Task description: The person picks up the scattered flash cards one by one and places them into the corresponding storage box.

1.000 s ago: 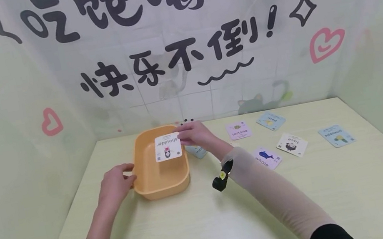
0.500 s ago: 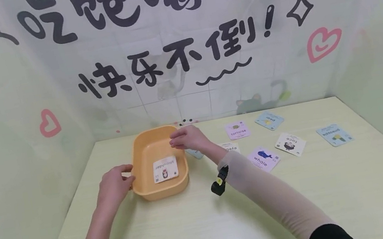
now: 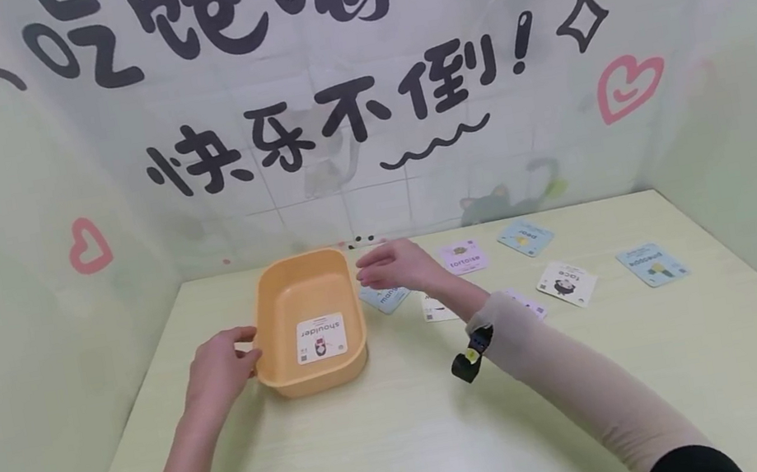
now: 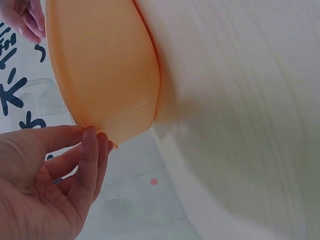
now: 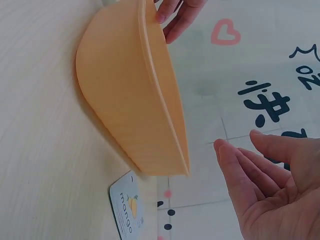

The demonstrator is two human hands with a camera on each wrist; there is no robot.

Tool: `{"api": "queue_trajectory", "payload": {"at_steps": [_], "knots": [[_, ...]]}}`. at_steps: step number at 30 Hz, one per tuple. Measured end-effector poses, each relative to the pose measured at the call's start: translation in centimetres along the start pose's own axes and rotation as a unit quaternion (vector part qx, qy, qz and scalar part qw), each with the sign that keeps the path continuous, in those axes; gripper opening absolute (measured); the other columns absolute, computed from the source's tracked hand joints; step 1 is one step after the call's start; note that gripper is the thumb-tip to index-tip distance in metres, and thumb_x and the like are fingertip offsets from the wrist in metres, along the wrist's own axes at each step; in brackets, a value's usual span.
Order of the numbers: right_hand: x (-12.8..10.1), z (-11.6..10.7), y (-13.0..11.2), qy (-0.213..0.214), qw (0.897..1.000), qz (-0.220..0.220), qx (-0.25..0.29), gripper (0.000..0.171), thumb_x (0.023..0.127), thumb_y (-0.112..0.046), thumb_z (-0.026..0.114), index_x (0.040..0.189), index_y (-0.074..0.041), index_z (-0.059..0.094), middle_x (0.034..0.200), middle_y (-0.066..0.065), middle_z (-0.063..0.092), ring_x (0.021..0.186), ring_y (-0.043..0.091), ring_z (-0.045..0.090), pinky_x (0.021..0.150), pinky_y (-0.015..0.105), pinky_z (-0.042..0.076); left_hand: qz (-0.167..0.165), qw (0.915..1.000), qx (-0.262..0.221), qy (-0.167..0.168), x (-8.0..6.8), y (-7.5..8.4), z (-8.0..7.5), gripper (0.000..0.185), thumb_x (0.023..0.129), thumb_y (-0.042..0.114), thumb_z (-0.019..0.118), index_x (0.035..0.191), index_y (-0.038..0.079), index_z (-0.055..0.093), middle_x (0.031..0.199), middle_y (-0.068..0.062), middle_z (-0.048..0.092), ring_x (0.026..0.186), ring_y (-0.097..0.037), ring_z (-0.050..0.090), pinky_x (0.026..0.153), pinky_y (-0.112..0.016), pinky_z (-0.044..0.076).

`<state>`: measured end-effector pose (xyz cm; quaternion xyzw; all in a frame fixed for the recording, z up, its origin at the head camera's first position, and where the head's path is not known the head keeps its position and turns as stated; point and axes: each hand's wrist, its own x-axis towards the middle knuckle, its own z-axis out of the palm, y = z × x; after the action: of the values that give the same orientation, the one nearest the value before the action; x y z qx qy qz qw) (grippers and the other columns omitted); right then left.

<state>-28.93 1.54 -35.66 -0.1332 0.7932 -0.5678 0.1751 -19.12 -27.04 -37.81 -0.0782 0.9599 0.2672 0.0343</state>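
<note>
An orange plastic bin (image 3: 316, 382) stands on the left part of the table. Inside it a white "shoulder" card (image 3: 320, 338) lies flat, picture side up. My left hand (image 3: 219, 369) pinches the bin's left rim between thumb and fingers; the left wrist view shows the fingertips (image 4: 89, 134) right at the edge. Just beyond the right rim hovers my right hand (image 3: 400, 264), holding nothing, its thumb and fingers apart in the right wrist view. Below that hand a blue "mango" card (image 5: 127, 205) lies on the table beside the bin.
Several more cards lie to the right: a purple "tortoise" card (image 3: 465, 257), a blue "pear" card (image 3: 526, 238), a white "face" card (image 3: 567, 284) and a blue "pineapple" card (image 3: 652, 264). My right forearm partly covers a white card (image 3: 437, 307) and a purple one (image 3: 529, 304). A printed curtain (image 3: 374, 211) hangs behind.
My right hand let go of the "shoulder" card, which dropped into the bin, then moved right past the rim. The left hand stays on the left rim.
</note>
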Motion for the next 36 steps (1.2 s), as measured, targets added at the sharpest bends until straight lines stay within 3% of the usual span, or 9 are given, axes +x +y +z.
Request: {"api": "queue_trajectory", "payload": {"at_steps": [10, 19, 28, 36], "knots": [[-3.0, -2.5, 1.1, -0.032, 0.999, -0.027, -0.013, 0.035, 0.095, -0.013, 0.067, 0.128, -0.001, 0.063, 0.125, 0.018, 0.069, 0.112, 0.028, 0.068, 0.094, 0.041, 0.057, 0.008, 0.9999, 0.008, -0.002, -0.1, -0.1, -0.1, 0.045, 0.097, 0.01, 0.062, 0.138, -0.005, 0.052, 0.124, -0.028, 0.064, 0.09, -0.028, 0.07, 0.063, -0.029, 0.055], [-5.6, -5.4, 2.7, -0.021, 0.998, -0.049, -0.029, 0.035, 0.093, -0.017, 0.069, 0.124, -0.001, 0.065, 0.122, 0.018, 0.07, 0.106, 0.027, 0.071, 0.095, 0.049, 0.055, 0.008, 0.9998, 0.017, 0.002, -0.1, 0.1, 0.0, 0.045, 0.096, 0.009, 0.062, 0.138, -0.005, 0.053, 0.129, -0.028, 0.061, 0.09, -0.028, 0.07, 0.061, -0.029, 0.054], [-7.4, -8.0, 4.5, -0.004, 0.996, -0.066, -0.054, 0.035, 0.095, -0.017, 0.068, 0.124, 0.002, 0.064, 0.122, 0.021, 0.068, 0.106, 0.031, 0.07, 0.091, 0.041, 0.058, -0.003, 0.9999, 0.011, 0.002, -0.1, 0.4, 0.1, 0.045, 0.097, 0.009, 0.061, 0.138, -0.006, 0.052, 0.126, -0.029, 0.062, 0.084, -0.024, 0.07, 0.061, -0.028, 0.055], [-8.7, -9.8, 5.8, 0.005, 0.997, -0.048, -0.063, 0.037, 0.096, -0.015, 0.065, 0.127, 0.004, 0.061, 0.124, 0.026, 0.067, 0.11, 0.037, 0.068, 0.093, 0.041, 0.057, -0.003, 0.9999, 0.014, 0.005, -0.1, 0.4, 0.1, 0.044, 0.097, 0.008, 0.06, 0.138, -0.006, 0.053, 0.127, -0.028, 0.062, 0.087, -0.026, 0.07, 0.061, -0.028, 0.055]]}}
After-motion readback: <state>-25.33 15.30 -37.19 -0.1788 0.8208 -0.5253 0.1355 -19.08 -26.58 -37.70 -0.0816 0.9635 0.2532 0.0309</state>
